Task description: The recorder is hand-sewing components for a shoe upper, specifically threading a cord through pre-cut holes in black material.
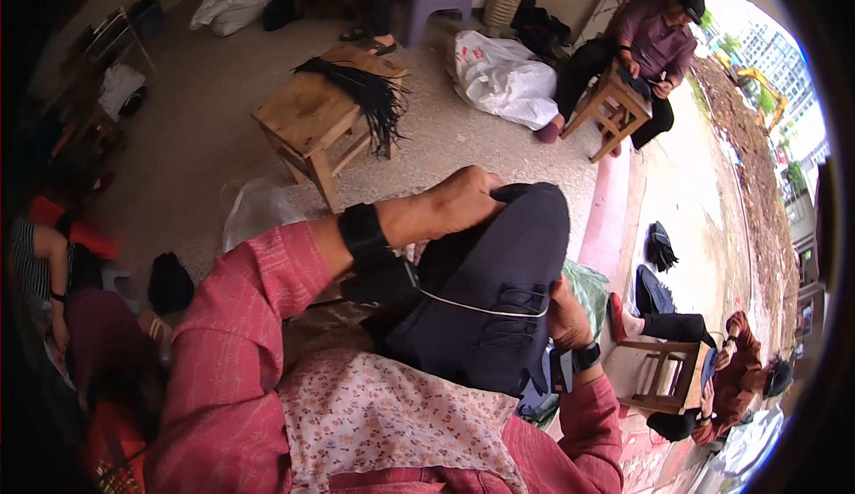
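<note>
A black fabric shoe upper [485, 258] with black lacing [515, 320] lies over my lap, its rounded toe pointing away from me. My left hand [459, 198] is closed on the toe's left edge, where a dark flap folds over. Further down the right side, my right hand [567, 316] grips the upper's edge, its fingers partly hidden behind it. A thin pale cord [472, 305] runs across the upper from near my left wrist to my right hand. Both wrists wear black bands. Beneath lies a floral apron [392, 423].
Ahead, a wooden stool [303, 124] carries a bundle of black laces [365, 97]. White sacks [503, 80] lie near the wall. People work at stools at the upper right and lower right; others sit at the left. Dark uppers [655, 289] lie on the ground to the right.
</note>
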A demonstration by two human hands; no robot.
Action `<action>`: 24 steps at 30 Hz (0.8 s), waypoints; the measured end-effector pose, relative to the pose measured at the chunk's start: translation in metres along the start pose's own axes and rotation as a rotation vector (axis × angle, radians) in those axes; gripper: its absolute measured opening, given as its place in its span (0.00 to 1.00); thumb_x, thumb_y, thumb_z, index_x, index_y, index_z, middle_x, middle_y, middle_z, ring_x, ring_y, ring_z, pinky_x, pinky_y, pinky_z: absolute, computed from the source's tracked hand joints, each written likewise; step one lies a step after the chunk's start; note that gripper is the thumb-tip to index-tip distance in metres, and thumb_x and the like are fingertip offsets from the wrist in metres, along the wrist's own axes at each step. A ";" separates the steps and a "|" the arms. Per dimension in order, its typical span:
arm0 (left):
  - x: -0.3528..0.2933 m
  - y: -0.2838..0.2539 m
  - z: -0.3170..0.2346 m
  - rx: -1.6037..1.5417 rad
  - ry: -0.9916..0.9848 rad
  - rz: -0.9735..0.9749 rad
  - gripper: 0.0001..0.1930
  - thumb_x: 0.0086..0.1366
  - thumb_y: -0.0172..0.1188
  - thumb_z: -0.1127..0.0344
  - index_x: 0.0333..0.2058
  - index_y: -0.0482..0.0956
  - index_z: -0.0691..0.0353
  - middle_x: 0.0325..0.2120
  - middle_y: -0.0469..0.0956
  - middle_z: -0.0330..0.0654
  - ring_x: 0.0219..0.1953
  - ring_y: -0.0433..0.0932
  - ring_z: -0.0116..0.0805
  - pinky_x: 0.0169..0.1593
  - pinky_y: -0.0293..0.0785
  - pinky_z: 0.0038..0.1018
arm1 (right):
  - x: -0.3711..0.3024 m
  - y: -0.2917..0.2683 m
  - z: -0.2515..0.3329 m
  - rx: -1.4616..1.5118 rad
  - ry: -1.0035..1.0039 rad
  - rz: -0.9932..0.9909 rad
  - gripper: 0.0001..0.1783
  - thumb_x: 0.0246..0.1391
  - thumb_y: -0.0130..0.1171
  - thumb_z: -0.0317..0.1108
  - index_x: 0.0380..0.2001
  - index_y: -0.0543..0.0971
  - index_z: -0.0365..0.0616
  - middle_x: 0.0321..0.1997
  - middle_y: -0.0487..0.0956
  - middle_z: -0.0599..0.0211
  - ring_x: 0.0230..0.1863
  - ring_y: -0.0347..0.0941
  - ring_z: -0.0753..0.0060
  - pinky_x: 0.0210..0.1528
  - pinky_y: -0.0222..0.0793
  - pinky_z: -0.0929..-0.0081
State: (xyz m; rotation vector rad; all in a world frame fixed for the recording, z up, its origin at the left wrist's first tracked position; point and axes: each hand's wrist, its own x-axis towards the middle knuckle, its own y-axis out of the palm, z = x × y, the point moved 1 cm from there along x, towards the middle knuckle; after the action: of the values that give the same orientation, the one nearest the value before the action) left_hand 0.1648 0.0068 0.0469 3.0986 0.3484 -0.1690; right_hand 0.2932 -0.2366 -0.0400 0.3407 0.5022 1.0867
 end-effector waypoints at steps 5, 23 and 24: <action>-0.003 0.002 0.004 -0.012 0.047 -0.009 0.18 0.64 0.57 0.74 0.52 0.76 0.72 0.44 0.81 0.42 0.43 0.77 0.24 0.48 0.74 0.18 | -0.012 0.012 0.005 0.074 0.108 0.049 0.48 0.43 0.75 0.44 0.62 0.63 0.34 0.60 0.72 0.63 0.58 0.70 0.70 0.62 0.63 0.72; -0.022 -0.009 0.039 -0.116 0.015 -0.123 0.23 0.68 0.59 0.60 0.55 0.70 0.69 0.49 0.74 0.44 0.52 0.71 0.27 0.56 0.67 0.22 | -0.028 0.016 -0.031 0.198 0.254 0.066 0.40 0.46 0.72 0.37 0.60 0.66 0.36 0.55 0.76 0.58 0.53 0.76 0.63 0.56 0.74 0.63; -0.029 -0.007 0.041 -0.131 0.085 -0.176 0.27 0.68 0.59 0.56 0.58 0.66 0.67 0.52 0.70 0.45 0.57 0.67 0.29 0.61 0.62 0.25 | -0.031 0.009 -0.037 0.219 0.240 0.053 0.39 0.48 0.70 0.37 0.61 0.65 0.38 0.57 0.75 0.58 0.55 0.75 0.60 0.58 0.73 0.58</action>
State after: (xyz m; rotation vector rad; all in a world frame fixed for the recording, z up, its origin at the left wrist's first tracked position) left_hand 0.1310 0.0059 0.0096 2.9497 0.6090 -0.0155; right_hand 0.2543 -0.2599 -0.0600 0.4195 0.8341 1.1323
